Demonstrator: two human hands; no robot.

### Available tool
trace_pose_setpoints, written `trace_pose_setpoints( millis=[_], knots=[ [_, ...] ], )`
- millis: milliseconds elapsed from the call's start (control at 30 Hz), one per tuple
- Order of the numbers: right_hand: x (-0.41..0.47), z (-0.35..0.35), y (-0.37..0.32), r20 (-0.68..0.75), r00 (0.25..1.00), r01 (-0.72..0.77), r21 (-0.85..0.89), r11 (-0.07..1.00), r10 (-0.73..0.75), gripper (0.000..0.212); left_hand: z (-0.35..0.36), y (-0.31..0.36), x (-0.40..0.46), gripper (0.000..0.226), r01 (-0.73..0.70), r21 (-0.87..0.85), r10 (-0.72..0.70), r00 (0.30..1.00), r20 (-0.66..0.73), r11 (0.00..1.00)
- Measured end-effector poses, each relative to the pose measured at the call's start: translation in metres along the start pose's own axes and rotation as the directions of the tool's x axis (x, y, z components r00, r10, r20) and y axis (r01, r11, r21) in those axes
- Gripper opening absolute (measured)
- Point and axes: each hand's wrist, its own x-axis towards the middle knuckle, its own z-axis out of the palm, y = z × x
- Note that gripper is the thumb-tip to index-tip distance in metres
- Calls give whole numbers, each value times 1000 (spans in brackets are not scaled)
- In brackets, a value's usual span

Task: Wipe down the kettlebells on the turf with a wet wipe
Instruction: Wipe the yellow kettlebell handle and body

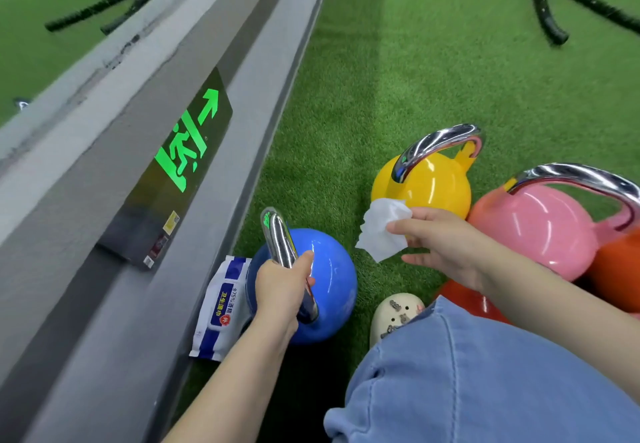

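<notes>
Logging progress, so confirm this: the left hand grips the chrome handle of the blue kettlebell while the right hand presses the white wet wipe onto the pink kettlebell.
Not quite. In the head view the right hand holds the white wet wipe beside the yellow kettlebell, not pressed onto the pink kettlebell. The left hand does grip the blue kettlebell's chrome handle.

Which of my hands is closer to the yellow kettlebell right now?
Right. Your right hand holds the wet wipe just in front of the yellow kettlebell; your left hand grips the blue kettlebell's handle, farther away.
</notes>
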Motion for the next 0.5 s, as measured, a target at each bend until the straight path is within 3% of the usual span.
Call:
trace_pose_setpoints(
  millis=[133,200,267,333,400,500],
  knots=[
    [-1,-1,-2,39,999,27,37,999,-29,17,1,1,-1,20,5,-45,-5,1000,5,999],
    [0,-4,-4,16,998,61,52,997,-62,5,-5,13,-2,30,-230,90,241,960,-140,969],
    [4,-11,-6,-81,990,120,102,987,-112,5,-1,44,-3,53,-507,206,542,820,-183,837],
    [10,-19,-10,-218,969,161,216,963,-113,10,20,82,1,45,-646,84,647,763,19,759],
    [17,-30,-14,-323,943,200,347,916,-84,17,61,110,14,38,-567,-5,545,789,283,824],
    [30,-47,-16,-402,915,237,460,855,-37,15,121,118,47,54,-488,184,362,809,464,853]
  ],
)
